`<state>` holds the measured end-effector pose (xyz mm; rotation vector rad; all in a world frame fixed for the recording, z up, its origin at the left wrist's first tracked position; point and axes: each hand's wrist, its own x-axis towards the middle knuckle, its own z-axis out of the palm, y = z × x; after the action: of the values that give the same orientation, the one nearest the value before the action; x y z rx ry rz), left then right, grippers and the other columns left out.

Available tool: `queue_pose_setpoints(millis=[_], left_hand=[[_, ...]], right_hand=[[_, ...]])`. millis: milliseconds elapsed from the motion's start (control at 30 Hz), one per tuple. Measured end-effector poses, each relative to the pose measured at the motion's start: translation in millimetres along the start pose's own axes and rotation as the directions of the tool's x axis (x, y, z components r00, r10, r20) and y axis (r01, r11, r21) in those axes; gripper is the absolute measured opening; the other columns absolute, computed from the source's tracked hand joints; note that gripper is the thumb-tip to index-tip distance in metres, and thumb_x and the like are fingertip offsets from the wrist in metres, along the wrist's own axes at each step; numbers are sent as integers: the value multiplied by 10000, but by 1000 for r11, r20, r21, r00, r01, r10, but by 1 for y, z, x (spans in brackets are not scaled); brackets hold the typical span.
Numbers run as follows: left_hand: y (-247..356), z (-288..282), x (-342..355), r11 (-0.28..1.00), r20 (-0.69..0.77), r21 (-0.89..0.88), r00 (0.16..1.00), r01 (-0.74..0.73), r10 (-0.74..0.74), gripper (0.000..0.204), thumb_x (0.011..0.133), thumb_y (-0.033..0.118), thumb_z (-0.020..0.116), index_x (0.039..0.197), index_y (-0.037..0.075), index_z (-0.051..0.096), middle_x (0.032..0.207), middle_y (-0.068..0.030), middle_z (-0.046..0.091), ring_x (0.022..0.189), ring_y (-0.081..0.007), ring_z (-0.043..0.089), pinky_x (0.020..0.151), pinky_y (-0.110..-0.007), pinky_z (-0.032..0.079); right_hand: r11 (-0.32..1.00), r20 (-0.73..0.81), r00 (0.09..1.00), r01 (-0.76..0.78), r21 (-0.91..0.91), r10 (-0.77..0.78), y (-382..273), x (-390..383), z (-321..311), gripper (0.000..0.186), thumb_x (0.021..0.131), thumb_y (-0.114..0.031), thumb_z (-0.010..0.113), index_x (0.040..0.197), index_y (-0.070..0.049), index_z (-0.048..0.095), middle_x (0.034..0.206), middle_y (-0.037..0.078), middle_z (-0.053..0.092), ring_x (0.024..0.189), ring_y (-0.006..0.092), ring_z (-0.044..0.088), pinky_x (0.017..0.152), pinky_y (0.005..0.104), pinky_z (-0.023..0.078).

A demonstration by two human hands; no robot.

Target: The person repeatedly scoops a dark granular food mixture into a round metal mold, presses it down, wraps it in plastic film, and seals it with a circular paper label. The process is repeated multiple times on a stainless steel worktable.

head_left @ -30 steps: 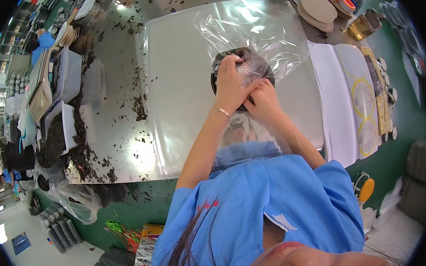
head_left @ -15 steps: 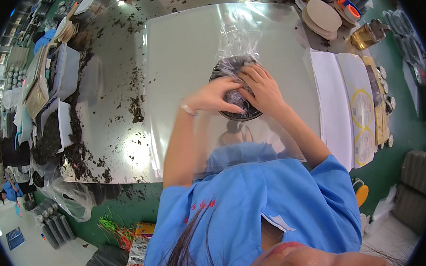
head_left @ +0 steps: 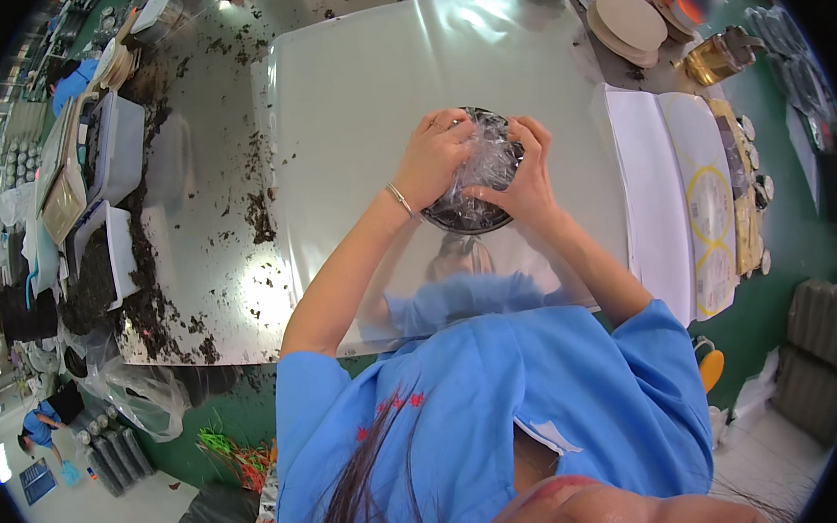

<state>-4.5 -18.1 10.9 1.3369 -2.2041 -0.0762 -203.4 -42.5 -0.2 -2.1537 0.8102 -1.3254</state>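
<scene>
A round black dish lies on the shiny flat sheet in front of me, with crumpled clear plastic film bunched over dark contents. My left hand is closed at the dish's left side, fingers curled into the film. On the other side, my right hand bends its fingers at the right rim, the thumb pressing in on the film. What lies under the plastic is mostly hidden; it looks like dark loose leaves.
The shiny sheet covers the worktop. Dark leaf crumbs are scattered left, beside white bins. Round tan discs and a glass mug of amber liquid stand far right; white paper sheets lie right.
My hands have moved apart from the dish's middle to its two sides. The film that stretched away behind the dish is now gathered on top of it.
</scene>
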Motion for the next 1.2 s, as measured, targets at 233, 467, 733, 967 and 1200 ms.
queue_pose_setpoints(millis=[233,467,733,967,1200], left_hand=[[34,-1,-22,858,-40,-387,924,336,-380,399,832,-18,572,1224,3,639,1335,-116,595,1300,-312,507,1146,-426,386],[63,42,-21,736,-195,-574,814,358,-547,410,1038,115,512,1430,-1,478,1540,-190,456,1477,-360,359,1218,-460,284],[41,39,-27,894,-124,-293,914,338,-386,276,1010,111,569,1276,53,615,1563,-111,473,1495,-363,339,1226,-494,245],[48,38,-21,846,-62,-373,900,381,-432,249,1053,115,514,1257,31,631,1578,-81,463,1516,-333,303,1232,-458,242],[54,30,-20,822,-23,-366,879,436,-477,242,1050,96,507,1250,36,628,1587,-98,454,1525,-323,291,1237,-454,239]], right_hand=[[888,572,814,333,-316,-102,3,18,-2,195,838,-202,704,944,-59,625,971,76,687,1026,256,600,847,397,488],[777,591,688,62,-627,422,-4,35,36,219,848,-164,657,1032,-47,643,956,97,699,1004,302,634,910,397,479],[938,144,946,-252,-238,290,20,-32,-121,676,832,-166,767,1459,-58,539,1484,162,557,1407,370,477,1180,424,383],[408,-234,946,-309,-859,224,127,-138,-313,530,876,-6,662,1396,-91,598,1448,83,614,1340,295,580,1089,419,496],[315,25,993,-14,-949,117,142,-141,-338,380,908,-47,671,1284,-97,681,1417,-14,642,1280,202,631,975,346,570]])
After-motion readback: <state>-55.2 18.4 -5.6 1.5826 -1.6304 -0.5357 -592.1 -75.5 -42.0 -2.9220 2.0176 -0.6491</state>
